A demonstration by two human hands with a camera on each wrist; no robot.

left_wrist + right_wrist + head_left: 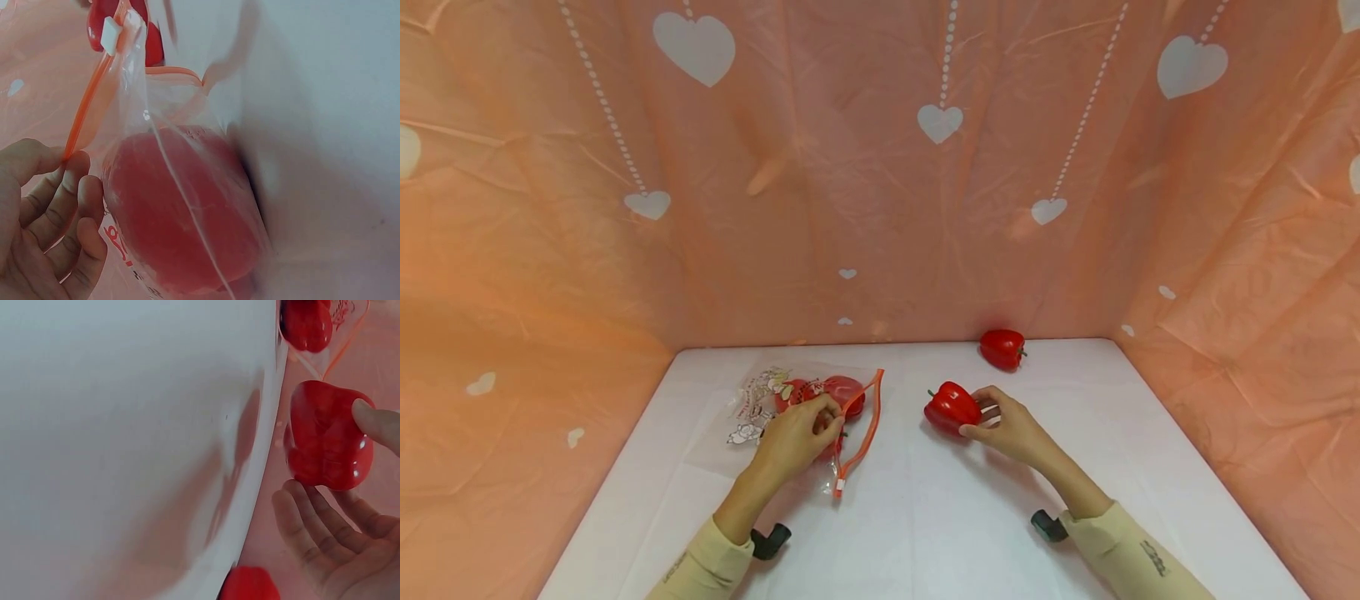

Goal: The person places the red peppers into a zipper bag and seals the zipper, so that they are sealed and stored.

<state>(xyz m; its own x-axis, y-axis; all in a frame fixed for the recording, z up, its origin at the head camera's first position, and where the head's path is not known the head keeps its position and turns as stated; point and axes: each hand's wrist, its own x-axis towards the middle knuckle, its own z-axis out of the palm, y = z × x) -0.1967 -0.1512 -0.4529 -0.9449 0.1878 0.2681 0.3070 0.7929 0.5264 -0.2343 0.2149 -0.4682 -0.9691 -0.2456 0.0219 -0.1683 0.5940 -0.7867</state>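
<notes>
A clear plastic zip bag (711, 442) with printed pictures lies on the left of the table, and red bell peppers (181, 212) show through it. My left hand (797, 433) pinches the bag's orange zip edge (84, 115) between thumb and forefinger. The bag's mouth gapes to the right, with a white slider (111, 35) at one end of the zip. In my right hand (1011, 427) is another red bell pepper (951, 408), gripped between thumb and fingers, its green stem towards the bag. The right wrist view shows it held above the table.
One more red bell pepper (1002, 349) lies at the back right of the white table (910, 533). A peach curtain (880, 208) with pale hearts hangs behind the table and along both sides.
</notes>
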